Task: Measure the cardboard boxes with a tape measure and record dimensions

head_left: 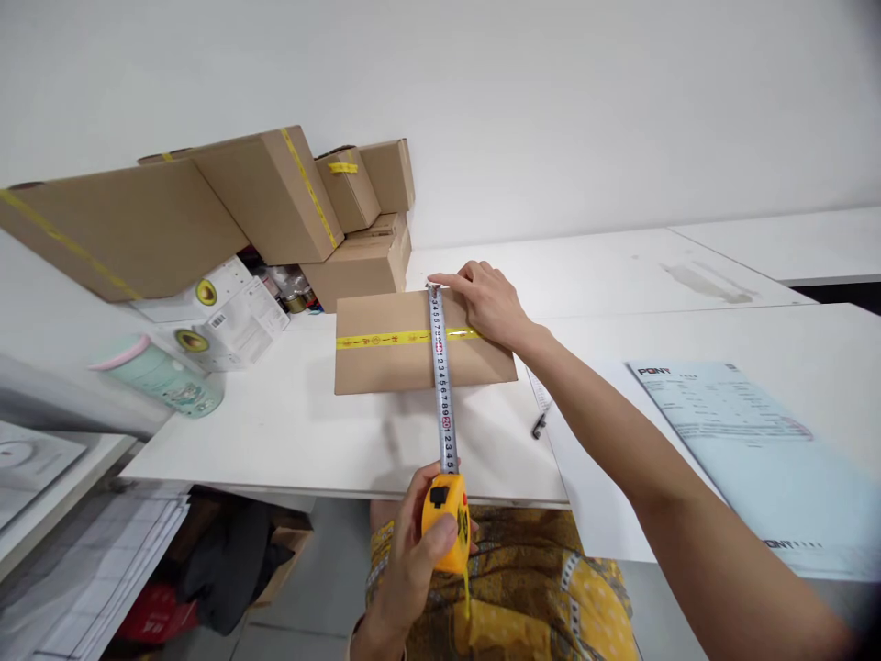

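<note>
My left hand (413, 560) is wrapped around the yellow case of a tape measure (447, 537), near the front edge of the table. Its metal blade (442, 395) runs out away from me, across the top of a cardboard box (385, 372) sealed with yellow printed tape. At the box's far edge, my right hand (488, 298) holds the blade's hooked end. The index finger lies stretched over the hook while the other fingers bend over the box. My right thumb is hidden.
Stacked cardboard boxes (268, 202) stand at the back left, over white avocado-print boxes (227, 317). A mint-green cup (169, 378) leans nearby. To the right lie a black pen (540, 422), white paper (598, 459) and a pale blue document bag (750, 459). The white table (275, 450) ends before my lap.
</note>
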The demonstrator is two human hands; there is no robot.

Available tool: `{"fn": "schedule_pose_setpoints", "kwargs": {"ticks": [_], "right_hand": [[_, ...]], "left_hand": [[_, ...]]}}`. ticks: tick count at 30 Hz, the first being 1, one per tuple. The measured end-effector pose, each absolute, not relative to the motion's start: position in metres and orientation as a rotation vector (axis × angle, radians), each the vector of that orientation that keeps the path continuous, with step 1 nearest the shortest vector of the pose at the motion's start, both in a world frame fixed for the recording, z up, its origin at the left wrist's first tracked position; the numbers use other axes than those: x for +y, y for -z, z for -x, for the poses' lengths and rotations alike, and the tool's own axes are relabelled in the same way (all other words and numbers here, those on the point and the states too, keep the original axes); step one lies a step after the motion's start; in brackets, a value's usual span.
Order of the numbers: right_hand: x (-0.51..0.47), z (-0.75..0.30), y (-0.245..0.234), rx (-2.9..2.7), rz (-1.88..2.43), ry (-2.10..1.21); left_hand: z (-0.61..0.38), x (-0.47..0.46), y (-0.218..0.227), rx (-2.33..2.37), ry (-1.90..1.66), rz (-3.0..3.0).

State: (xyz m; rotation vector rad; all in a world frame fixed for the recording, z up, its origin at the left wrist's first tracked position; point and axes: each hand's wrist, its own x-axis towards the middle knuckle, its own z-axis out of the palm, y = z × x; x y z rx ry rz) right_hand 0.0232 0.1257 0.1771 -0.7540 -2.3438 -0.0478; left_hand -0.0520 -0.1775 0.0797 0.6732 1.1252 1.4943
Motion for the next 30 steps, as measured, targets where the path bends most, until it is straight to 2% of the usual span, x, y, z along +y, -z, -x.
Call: {"fn": "schedule_pose_setpoints", "kwargs": {"ticks": [30], "right_hand": [[0.133, -0.021, -0.172, -2.334, 0.771, 0.024]], "left_hand": [[0.054, -0.182, -0.062, 1.011, -1.490, -0.731]]}}
